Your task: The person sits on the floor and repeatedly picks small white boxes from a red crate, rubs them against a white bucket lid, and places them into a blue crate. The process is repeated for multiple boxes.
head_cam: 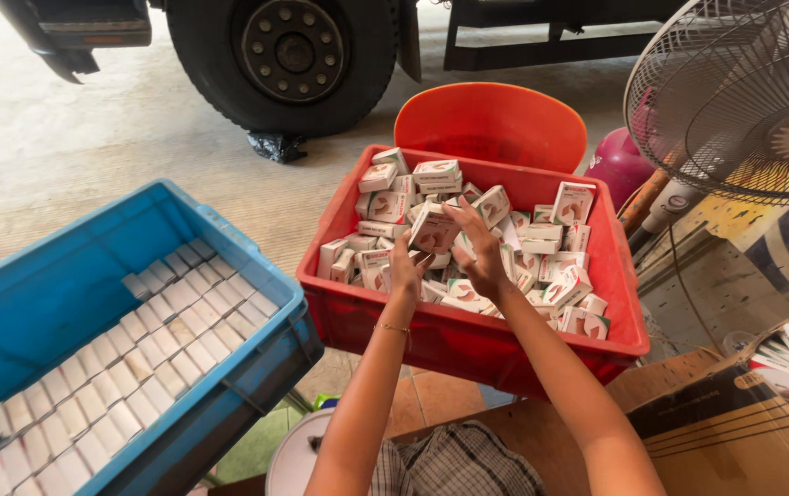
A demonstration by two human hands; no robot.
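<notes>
Both my hands reach into a red plastic crate (468, 344) filled with several small white and red cartons lying loose. My left hand (405, 268) holds one small carton (433, 228) up above the heap, its fingers around the lower end. My right hand (479, 246) touches the same carton from the right side, fingers spread along its edge. A thin bracelet sits on my left wrist. To the left stands a blue plastic crate (229, 241) with several white cartons (128, 367) packed in neat rows along its bottom.
An orange tub (491, 124) stands behind the red crate. A truck wheel (289, 55) is at the back. A standing fan (743, 101) is on the right, above an open cardboard box (734, 432). A white lid (293, 459) lies below by my lap.
</notes>
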